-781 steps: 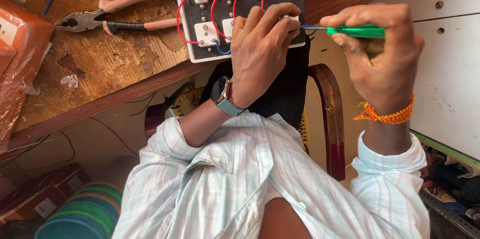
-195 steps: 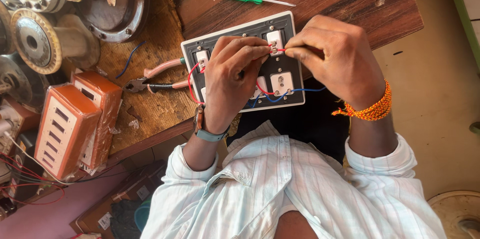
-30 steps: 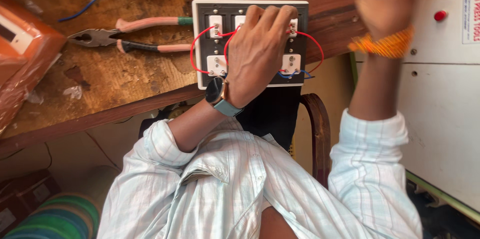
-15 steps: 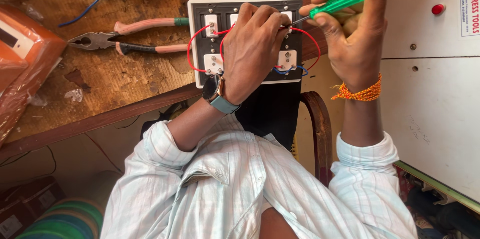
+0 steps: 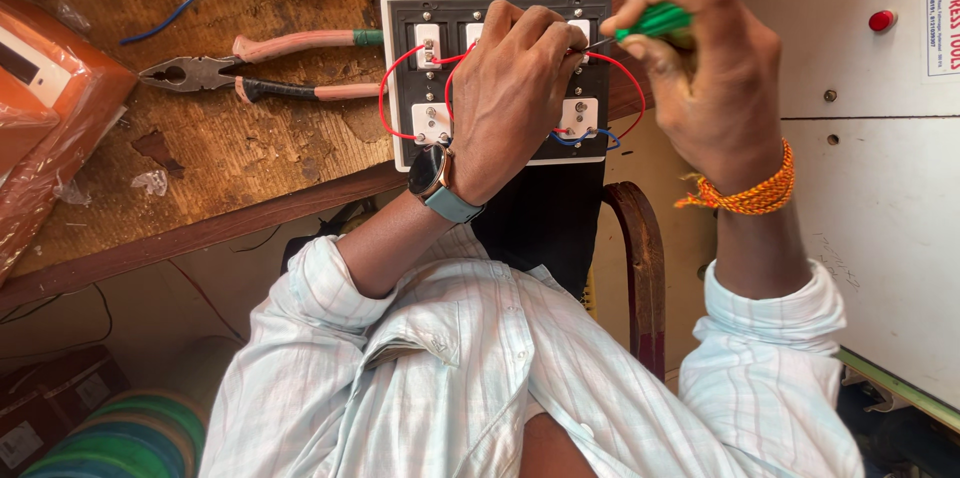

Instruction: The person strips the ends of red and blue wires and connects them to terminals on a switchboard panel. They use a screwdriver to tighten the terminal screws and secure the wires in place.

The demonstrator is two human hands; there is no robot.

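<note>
I see the left hand (image 5: 510, 98) pressed flat on the switch panel (image 5: 440, 68) at the bench (image 5: 250, 158) edge, grip open over its red wires (image 5: 395, 88); the right hand (image 5: 715, 78) grips a green screwdriver (image 5: 655, 23), tip apparently at a terminal; pliers (image 5: 250, 73) lie just left.

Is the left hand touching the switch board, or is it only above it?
Touching. The head view shows the left hand lying flat on the switch board, its fingers pressed over the red wires, with no gap visible.
</note>
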